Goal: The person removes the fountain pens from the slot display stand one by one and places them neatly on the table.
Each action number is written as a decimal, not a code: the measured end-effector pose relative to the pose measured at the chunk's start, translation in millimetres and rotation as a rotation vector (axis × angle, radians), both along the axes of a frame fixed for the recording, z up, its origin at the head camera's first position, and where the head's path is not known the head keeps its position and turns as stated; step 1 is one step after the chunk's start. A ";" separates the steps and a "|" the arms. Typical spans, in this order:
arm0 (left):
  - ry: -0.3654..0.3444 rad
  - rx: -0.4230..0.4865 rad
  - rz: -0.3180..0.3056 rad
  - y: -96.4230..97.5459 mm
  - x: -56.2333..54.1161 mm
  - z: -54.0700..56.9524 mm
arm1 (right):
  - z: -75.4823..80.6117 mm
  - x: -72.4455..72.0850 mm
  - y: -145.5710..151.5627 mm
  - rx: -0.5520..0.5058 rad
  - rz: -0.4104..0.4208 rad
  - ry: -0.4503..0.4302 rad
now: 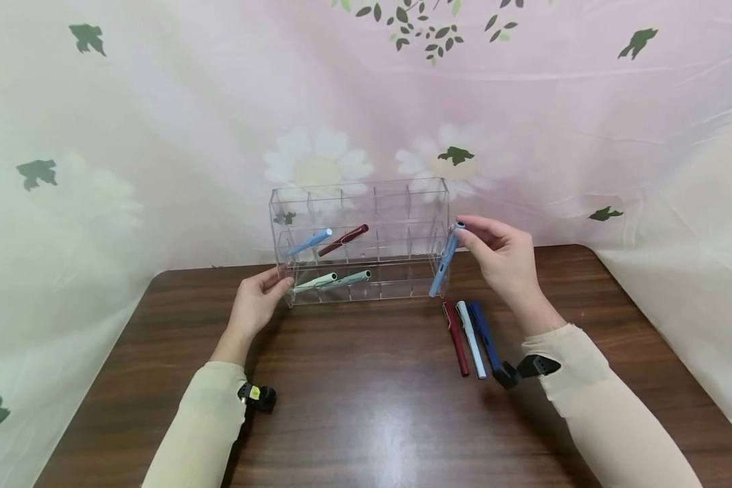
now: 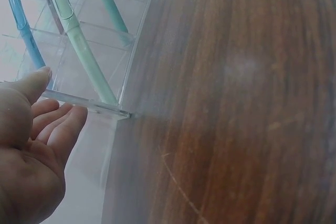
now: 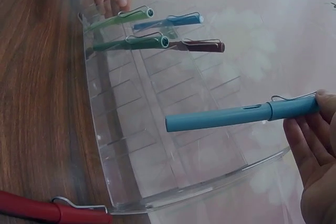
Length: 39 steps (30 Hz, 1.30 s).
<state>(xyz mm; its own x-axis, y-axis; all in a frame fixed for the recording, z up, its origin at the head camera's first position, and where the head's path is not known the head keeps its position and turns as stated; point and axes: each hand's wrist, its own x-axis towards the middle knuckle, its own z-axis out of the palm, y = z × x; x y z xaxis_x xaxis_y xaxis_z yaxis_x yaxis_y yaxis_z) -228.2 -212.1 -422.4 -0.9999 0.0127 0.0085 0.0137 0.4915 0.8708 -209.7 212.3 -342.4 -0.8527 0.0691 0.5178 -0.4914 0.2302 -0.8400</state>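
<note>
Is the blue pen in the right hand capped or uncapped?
Capped. The right-wrist view shows the blue pen with its clipped cap meeting the barrel, and no nib showing.

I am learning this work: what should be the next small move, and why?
Perhaps the right hand should move its blue pen left, over a pen-free compartment of the clear organizer: four pens already lean inside, and the left hand holds its left end.

In front of you a pale pink and white cloth (image 1: 207, 102) fills the upper frame, printed with green leaves (image 1: 402, 14) at top centre, large white daisies (image 1: 317, 168) in the middle and scattered dark green birds (image 1: 87, 38). Below, your dark brown wood-grain table (image 1: 146, 352) catches a soft glare (image 1: 390, 434) at bottom centre.
</note>
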 end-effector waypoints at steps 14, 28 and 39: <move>0.014 0.010 -0.009 -0.6 2.5 0.5 | -10.0 7.7 6.7 0.044 -0.025 -0.024; 0.016 -0.014 -0.011 1.4 1.2 1.8 | -14.8 14.8 16.4 0.118 -0.042 -0.036; 0.002 -0.032 -0.006 0.0 1.7 1.2 | -21.1 21.4 24.9 0.136 -0.054 -0.072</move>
<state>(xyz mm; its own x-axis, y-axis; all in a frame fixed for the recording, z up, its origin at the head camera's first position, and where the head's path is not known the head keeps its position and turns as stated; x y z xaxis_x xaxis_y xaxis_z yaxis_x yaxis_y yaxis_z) -226.5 -212.0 -421.2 -0.9998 0.0186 0.0098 0.0181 0.5192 0.8545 -188.3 237.2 -363.5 -0.8851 0.0494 0.4628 -0.4146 0.3684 -0.8321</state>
